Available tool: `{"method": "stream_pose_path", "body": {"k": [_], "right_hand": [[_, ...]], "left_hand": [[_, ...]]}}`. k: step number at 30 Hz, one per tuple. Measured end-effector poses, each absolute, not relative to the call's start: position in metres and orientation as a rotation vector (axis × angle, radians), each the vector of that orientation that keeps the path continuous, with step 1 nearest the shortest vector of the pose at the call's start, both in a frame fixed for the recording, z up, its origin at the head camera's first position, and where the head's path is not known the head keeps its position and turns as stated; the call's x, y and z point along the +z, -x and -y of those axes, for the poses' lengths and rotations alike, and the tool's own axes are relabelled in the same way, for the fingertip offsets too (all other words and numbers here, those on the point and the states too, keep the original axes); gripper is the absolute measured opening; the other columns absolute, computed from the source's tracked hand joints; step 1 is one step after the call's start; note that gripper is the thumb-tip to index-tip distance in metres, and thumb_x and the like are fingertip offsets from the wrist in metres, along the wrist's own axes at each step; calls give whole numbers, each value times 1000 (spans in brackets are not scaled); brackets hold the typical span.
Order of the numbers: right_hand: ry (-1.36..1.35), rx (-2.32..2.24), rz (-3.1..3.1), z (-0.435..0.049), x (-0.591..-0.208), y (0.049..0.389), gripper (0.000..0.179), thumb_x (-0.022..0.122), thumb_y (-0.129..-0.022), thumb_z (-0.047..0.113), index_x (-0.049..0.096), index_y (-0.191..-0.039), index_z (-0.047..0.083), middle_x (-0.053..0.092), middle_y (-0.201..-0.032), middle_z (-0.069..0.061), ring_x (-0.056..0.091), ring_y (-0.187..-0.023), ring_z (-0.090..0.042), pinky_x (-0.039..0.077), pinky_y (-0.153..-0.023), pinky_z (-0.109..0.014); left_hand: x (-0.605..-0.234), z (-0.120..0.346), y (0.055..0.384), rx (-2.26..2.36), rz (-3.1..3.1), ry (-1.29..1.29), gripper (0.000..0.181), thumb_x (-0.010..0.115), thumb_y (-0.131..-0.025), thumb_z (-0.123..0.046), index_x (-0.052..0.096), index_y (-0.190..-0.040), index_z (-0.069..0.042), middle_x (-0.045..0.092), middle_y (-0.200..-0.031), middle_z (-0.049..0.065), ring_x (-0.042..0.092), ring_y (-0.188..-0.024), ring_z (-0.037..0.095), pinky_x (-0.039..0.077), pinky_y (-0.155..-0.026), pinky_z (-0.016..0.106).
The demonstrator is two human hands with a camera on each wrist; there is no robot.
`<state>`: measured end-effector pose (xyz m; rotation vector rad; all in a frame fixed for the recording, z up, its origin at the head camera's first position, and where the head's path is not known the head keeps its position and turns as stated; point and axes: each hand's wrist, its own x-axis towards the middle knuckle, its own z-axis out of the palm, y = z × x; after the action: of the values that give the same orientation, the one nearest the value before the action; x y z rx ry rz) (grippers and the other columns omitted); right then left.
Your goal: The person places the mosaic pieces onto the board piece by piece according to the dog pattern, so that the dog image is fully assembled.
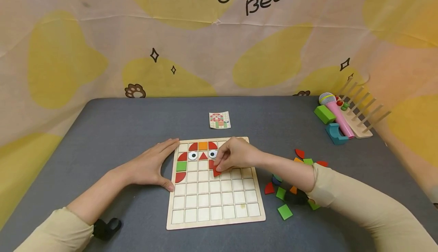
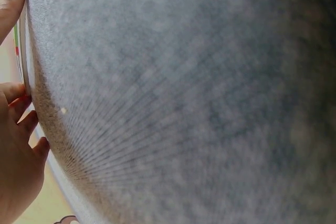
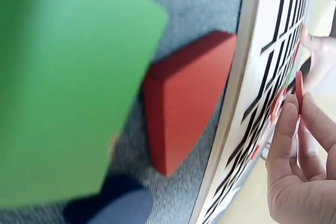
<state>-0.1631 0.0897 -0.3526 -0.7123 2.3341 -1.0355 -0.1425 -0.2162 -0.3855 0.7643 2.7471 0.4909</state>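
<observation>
A wooden grid board (image 1: 216, 224) lies on the dark grey table. My left hand (image 1: 150, 167) rests against its left edge, thumb and fingers spread, the fingertips at the top left corner. Between thumb and fingers my right hand (image 1: 237, 154) pinches a red quarter-circle tile (image 1: 216, 172), tilted over the board's middle rows. In the right wrist view this tile (image 3: 299, 90) is seen edge-on. The upper rows hold red quarter-circles, an orange square (image 1: 203, 146), two eye tiles (image 1: 193, 155), a red triangle (image 1: 203, 156) and a green square (image 1: 181, 166).
Behind the board lies a small picture card (image 1: 219, 120). Loose red, green and orange tiles (image 1: 285, 211) are scattered to the right, partly under the right forearm. At the back right are a pink toy microphone (image 1: 342, 119), a green block (image 1: 324, 114), a blue arch (image 1: 337, 134) and a peg rack (image 1: 363, 132).
</observation>
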Motion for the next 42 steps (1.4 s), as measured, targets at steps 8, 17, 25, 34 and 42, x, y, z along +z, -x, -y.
{"method": "stream_pose_path", "body": {"k": [8,17,25,34,42], "right_hand": [[654,-1052,-2351,-82,-359,156,6,81,-78,8,79,-82,11,76,-75,-1,62,-63,-1,51,-62,-18],[553,-1059,-2386,-79,-364,153,4,83,-77,11,80,-79,12,77,-72,-1,67,-61,-3,53,-60,-18],[503,-1086,-2408,-77,-363,149,5,83,-75,9,79,-73,12,75,-66,0,67,-55,-5,53,-56,-19],[566,-1032,-2483,-75,-361,146,10,82,-74,11,77,-68,18,72,-61,5,63,-54,-4,48,-54,-18],[591,-1009,-2515,-74,-362,147,11,83,-73,11,77,-67,18,72,-61,5,59,-54,-1,45,-53,-18]], "left_hand": [[-387,216,142,488,-2746,-764,133,77,-56,-78,24,-157,-11,23,-165,12,22,-152,38,26,-119,64],[-385,217,142,491,-2742,-768,132,77,-56,-78,23,-157,-11,22,-165,12,21,-152,38,25,-120,63],[-386,217,143,493,-2739,-777,132,77,-57,-78,23,-157,-11,22,-165,12,21,-153,38,23,-121,62],[-388,217,143,493,-2739,-776,133,77,-56,-78,23,-157,-11,22,-165,12,21,-152,38,24,-121,63],[-387,217,143,498,-2736,-770,133,78,-56,-78,23,-157,-11,22,-166,11,21,-153,38,24,-120,63]]}}
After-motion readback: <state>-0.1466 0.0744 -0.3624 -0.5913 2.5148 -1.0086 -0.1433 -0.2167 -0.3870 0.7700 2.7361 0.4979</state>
